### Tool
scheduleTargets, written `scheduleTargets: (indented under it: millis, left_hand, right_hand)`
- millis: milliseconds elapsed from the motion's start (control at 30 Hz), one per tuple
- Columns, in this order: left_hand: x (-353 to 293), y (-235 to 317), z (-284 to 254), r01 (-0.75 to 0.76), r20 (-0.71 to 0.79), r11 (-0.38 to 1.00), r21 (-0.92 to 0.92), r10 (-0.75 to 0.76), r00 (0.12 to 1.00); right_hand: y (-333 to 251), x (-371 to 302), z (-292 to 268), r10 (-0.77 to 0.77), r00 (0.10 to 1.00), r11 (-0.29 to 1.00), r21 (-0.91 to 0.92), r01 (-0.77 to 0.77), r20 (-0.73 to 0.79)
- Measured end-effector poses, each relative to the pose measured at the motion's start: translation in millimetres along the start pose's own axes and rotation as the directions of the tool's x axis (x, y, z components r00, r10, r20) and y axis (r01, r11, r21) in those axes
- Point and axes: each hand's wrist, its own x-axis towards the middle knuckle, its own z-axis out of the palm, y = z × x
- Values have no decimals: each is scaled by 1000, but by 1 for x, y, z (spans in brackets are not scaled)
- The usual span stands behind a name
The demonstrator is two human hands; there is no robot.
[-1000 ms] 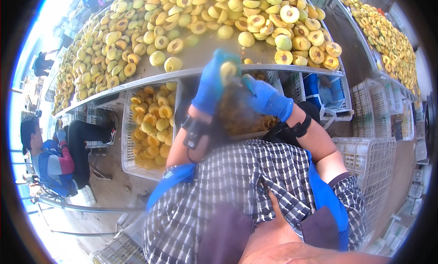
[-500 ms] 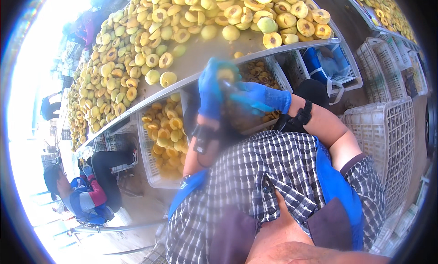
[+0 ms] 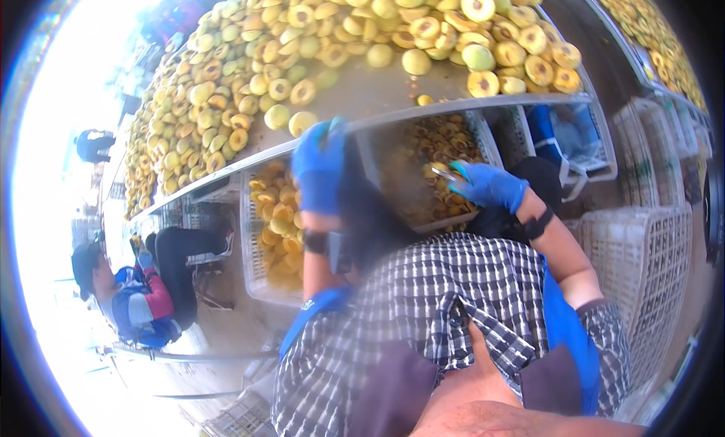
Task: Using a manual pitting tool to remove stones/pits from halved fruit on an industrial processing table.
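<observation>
My left hand (image 3: 320, 169), in a blue glove with teal fingertips, is at the near rim of the metal table (image 3: 355, 90). Its fingers point away from me, slightly apart and a little blurred, and no fruit shows in them. Just beside the fingertips lies a yellow peach half (image 3: 303, 123). My right hand (image 3: 491, 186), gloved the same way, is closed round a small metal pitting tool (image 3: 444, 173). That tool's tip points left above a crate of pits and scraps (image 3: 449, 139); its handle is hidden in the glove.
Many peach halves (image 3: 204, 97) are heaped across the table. Below its rim stands a white crate (image 3: 253, 275) of yellow halves. Stacked white crates (image 3: 634, 248) rise at my right, near a blue bag (image 3: 547, 127). A seated co-worker (image 3: 136, 293) is at the left.
My hands have parted. The left went left to the table rim, and the peach half it held is out of sight; the right drew right with the pitting tool. The view has shifted slightly.
</observation>
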Motion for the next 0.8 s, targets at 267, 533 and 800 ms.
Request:
scheduleTargets:
  millis: [267, 533, 800]
  left_hand:
    - [61, -73, -47, 182, -54, 949, 257, -174, 983]
    - [163, -119, 43, 169, 192, 682, 711, -420, 887]
    - [159, -102, 59, 235, 314, 845, 480, -416, 853]
  right_hand:
    - [7, -4, 29, 255, 959, 951, 145, -272, 124]
    - [19, 1, 42, 182, 934, 970, 100, -222, 308]
    - [1, 0, 33, 239, 938, 936, 199, -291, 250]
